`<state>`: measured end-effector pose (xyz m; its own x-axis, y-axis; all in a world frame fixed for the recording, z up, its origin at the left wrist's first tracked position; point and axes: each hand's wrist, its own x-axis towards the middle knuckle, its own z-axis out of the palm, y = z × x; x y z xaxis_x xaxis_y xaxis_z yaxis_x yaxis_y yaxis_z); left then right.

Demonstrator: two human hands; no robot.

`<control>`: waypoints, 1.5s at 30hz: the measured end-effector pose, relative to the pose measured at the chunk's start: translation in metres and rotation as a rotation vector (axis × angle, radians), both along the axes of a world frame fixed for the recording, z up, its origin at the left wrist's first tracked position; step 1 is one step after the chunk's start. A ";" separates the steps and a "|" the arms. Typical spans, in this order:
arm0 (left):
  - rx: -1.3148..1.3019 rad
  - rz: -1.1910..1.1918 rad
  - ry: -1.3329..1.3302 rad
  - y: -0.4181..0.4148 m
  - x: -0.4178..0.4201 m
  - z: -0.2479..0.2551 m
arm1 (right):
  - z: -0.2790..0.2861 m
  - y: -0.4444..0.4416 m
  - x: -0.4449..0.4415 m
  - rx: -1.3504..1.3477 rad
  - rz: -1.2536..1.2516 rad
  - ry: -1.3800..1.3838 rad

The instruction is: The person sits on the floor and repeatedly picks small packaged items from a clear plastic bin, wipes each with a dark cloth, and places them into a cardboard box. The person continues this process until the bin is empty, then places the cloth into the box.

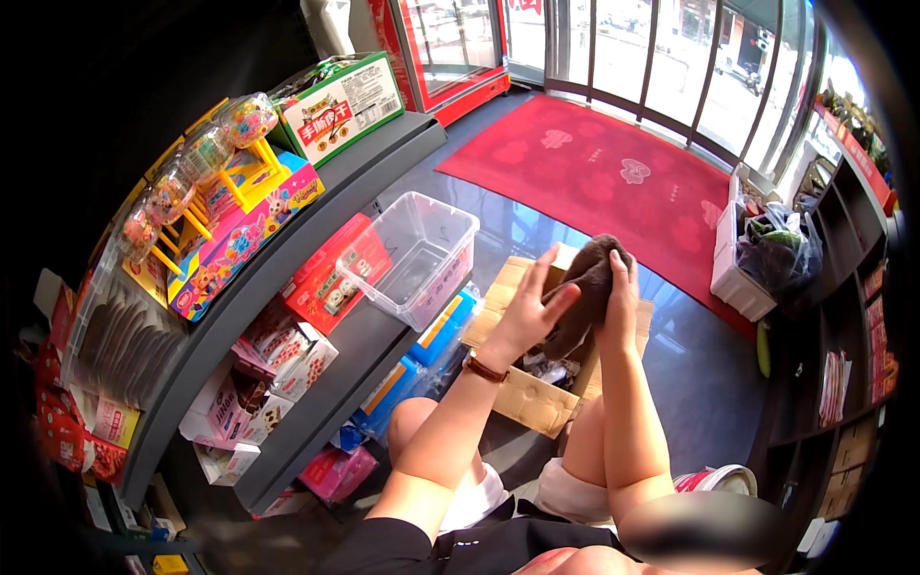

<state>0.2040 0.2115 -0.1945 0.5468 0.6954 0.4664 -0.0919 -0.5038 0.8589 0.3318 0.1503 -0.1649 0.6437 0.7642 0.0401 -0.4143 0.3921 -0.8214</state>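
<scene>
A dark brown, fuzzy cloth item (586, 302) is held up between my two hands above an opened cardboard box (535, 405). My right hand (619, 298) grips its right side, fingers along the edge. At the item's left side is my left hand (532, 309), thumb across the brown fabric and fingers pointing up; some of its hold is hidden. The box stands on the floor between my knees, its flaps spread. Clear plastic wrapping (552, 370) shows inside it, partly covered by the cloth item.
At left, a grey shelf unit (388, 154) carries candy boxes and a clear plastic bin (431, 251). A red mat (575, 154) lies before the glass doors. A white crate (740, 266) holding bagged things and dark shelves (798, 402) stand right. A bucket (719, 480) is near my right elbow.
</scene>
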 end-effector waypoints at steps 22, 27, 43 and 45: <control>0.415 0.722 -0.247 -0.002 -0.079 0.054 | -0.045 0.142 -0.140 0.332 0.485 -0.176; 0.464 0.664 -0.221 0.000 -0.086 0.055 | -0.059 0.147 -0.135 0.322 0.639 0.456; 0.475 0.597 0.581 -0.003 -0.062 0.014 | -0.013 0.041 -0.041 0.210 0.080 -0.791; 0.559 0.638 0.622 0.000 -0.059 0.013 | -0.009 0.035 -0.029 0.185 0.082 -0.704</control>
<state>0.1450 0.2113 -0.1812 0.4079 0.7115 0.5722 0.7078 -0.6423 0.2942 0.3029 0.1857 -0.1741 0.3590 0.7494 0.5564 0.1538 0.5405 -0.8272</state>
